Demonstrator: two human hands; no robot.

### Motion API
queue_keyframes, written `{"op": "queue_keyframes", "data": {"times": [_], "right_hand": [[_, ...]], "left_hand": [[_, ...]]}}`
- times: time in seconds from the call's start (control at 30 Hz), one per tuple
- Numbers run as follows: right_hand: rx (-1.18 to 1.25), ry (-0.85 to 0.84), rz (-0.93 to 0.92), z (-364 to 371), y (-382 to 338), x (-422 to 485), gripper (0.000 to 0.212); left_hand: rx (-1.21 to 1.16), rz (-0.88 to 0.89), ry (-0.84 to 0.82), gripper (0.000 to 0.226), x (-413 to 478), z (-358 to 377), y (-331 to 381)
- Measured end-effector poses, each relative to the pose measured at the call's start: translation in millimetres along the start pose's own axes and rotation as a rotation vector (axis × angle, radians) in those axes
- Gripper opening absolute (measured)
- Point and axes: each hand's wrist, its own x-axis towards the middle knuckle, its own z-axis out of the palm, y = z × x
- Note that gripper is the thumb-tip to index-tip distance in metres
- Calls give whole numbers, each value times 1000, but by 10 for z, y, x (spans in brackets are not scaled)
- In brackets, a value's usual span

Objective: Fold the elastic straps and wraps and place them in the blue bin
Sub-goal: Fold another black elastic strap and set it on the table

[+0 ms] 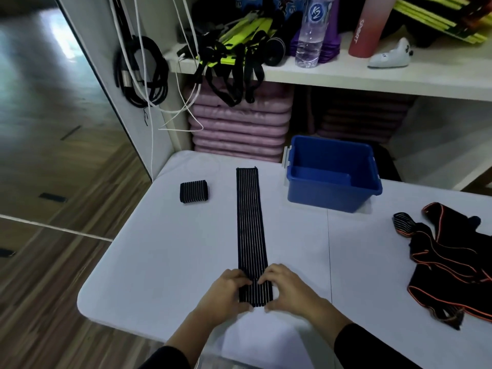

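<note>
A long black elastic strap with thin white stripes lies flat and straight down the middle of the white table, running away from me. My left hand and my right hand pinch its near end from either side, where the end is turned over on itself. A folded striped strap rests at the far left. The blue bin stands at the far right of the strap and looks empty. A pile of black wraps with orange edging lies at the right.
Behind the table is a white shelf unit holding a water bottle, a pink bottle, tangled black and green straps and stacked pink mats below. Black and white cables hang at the left. Wooden floor lies left of the table's rounded edge.
</note>
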Motion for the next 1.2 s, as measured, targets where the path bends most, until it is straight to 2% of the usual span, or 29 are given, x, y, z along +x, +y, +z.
{"op": "queue_keyframes", "data": {"times": [0.1,0.23,0.33,0.4,0.47,0.53,0.63,0.73,0.87,1.0,1.07,1.13,1.2], "right_hand": [[-108,10,-56,17,-14,-9,56],[-271,-21,-115,5,-22,7,55],[-343,-1,-153,41,-10,-4,49],[-300,44,-144,67,-9,-25,47],[-184,97,-90,71,-36,-50,40],[-24,142,-2,66,-65,-65,29],[146,187,108,100,-76,-28,18],[150,251,160,163,-74,18,23],[140,267,140,221,-48,19,41],[83,228,26,195,4,-28,30],[82,180,-2,164,42,-38,43],[19,126,-42,127,74,-29,57],[-88,91,-78,102,80,-6,59]], "left_hand": [[111,69,-12,70,-56,71,-28],[195,108,12,55,-67,93,-3],[222,146,21,56,-67,103,-9],[178,162,79,55,-79,125,-18],[72,129,144,40,-92,103,24],[-92,52,191,26,-83,65,95],[-241,-92,228,21,-43,61,156],[-272,-196,273,30,-6,148,136],[-231,-289,340,32,1,207,128],[-150,-121,354,28,-52,194,94],[-124,-56,295,34,-76,165,50],[-62,-20,217,50,-74,137,-15],[29,14,155,58,-57,115,-50]]}}
